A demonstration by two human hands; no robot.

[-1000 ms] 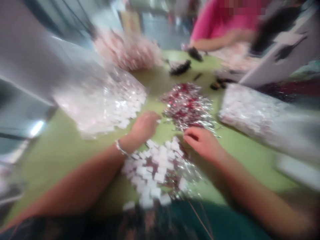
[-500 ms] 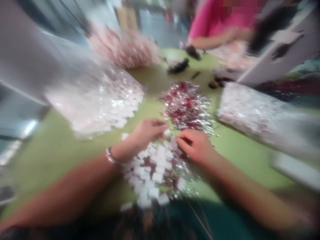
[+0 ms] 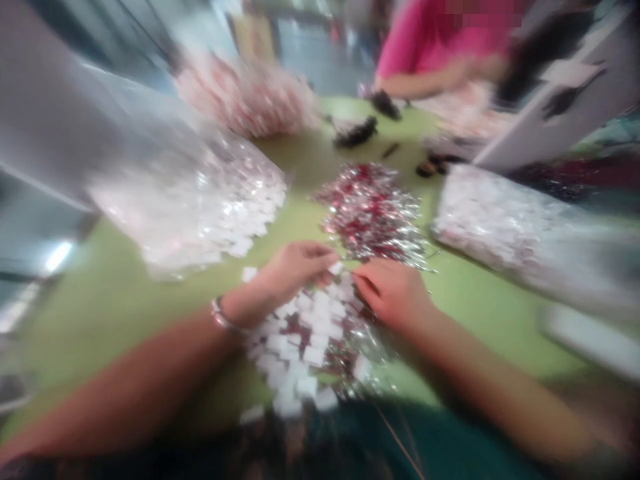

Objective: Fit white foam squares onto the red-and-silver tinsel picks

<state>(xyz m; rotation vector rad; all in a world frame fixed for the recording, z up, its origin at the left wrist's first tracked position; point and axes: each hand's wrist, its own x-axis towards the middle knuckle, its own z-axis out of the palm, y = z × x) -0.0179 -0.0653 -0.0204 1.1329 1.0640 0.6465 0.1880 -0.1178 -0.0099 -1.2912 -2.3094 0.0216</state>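
Observation:
Between the thumb and fingers of my left hand is a small white card. My right hand is pinched just to the right of it; whatever its fingertips hold is too small and blurred to make out. Beneath both hands spreads a heap of small white cards, mixed with shiny silver and dark red pieces. Beyond my hands lies a pile of red and silver glittering pieces, their kind unclear from the blur.
A clear plastic bag of white cards lies at left, another filled bag at right. Pinkish bundles and dark clumps sit farther back on the green table. A person in a pink top works across from me.
My left hand has shifted slightly toward the right and down with the white card, closer to my right hand. My right hand has barely moved.

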